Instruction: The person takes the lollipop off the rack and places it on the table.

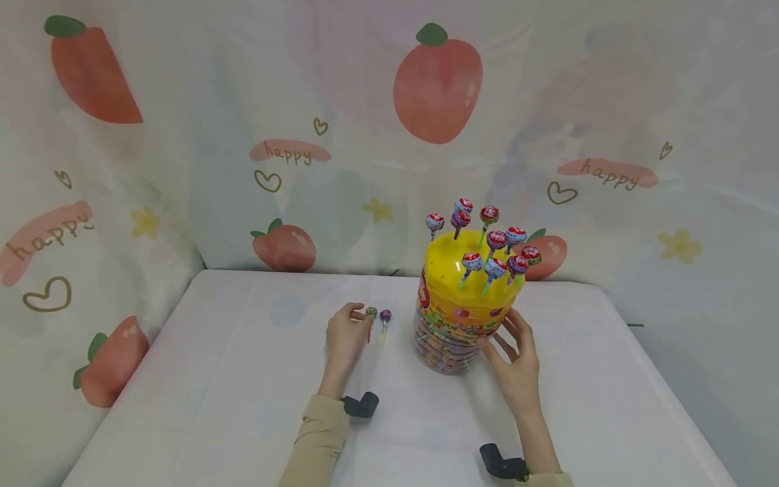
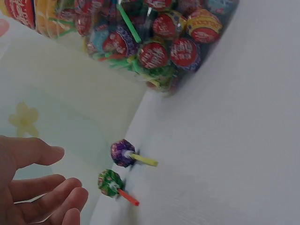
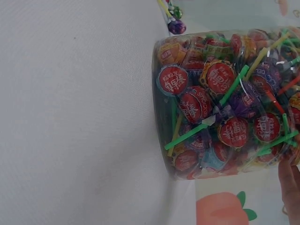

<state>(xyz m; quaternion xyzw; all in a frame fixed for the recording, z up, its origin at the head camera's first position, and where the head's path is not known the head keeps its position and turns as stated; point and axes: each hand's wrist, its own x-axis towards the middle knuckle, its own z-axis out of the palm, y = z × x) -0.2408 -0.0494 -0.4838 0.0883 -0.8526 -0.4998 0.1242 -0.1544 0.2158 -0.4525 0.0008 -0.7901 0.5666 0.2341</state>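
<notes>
A green-wrapped lollipop (image 2: pixel 110 183) with a red stick and a purple-wrapped lollipop (image 2: pixel 123 153) with a yellow stick lie side by side on the table. My left hand (image 1: pixel 345 337) is beside the green one; the left wrist view shows its thumb and fingers apart, with nothing between them. A clear plastic jar (image 1: pixel 449 345) full of lollipops stands upright to the right, under a yellow lid (image 1: pixel 444 264). Several lollipops (image 1: pixel 471 262) stick up out of that lid. Against the jar's right side, my right hand (image 1: pixel 517 365) rests with spread fingers.
The white-covered table (image 1: pixel 243 385) meets a printed backdrop cloth (image 1: pixel 353 81) at its far edge, and more cloth hangs at the left and right sides. A dark wrist mount (image 1: pixel 363 404) sticks out from the left wrist, another (image 1: pixel 502 463) from the right.
</notes>
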